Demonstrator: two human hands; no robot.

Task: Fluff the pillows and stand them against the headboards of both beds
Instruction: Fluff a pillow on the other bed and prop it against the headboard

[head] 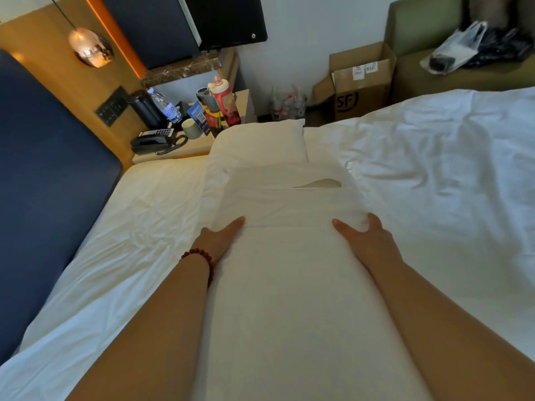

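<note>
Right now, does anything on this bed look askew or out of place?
Yes. The long white pillow gripped by the left hand and right hand lies away from the dark blue padded headboard, and its case gapes open partway along. The white duvet beside it is rumpled.

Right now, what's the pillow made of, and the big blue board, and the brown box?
The pillow looks like soft filling in a matte white woven case, maybe cotton; it creases and dents. The blue headboard seems padded and covered in smooth matte fabric or faux leather, with rounded edges. The box is dull brown cardboard with folded flaps.
</note>
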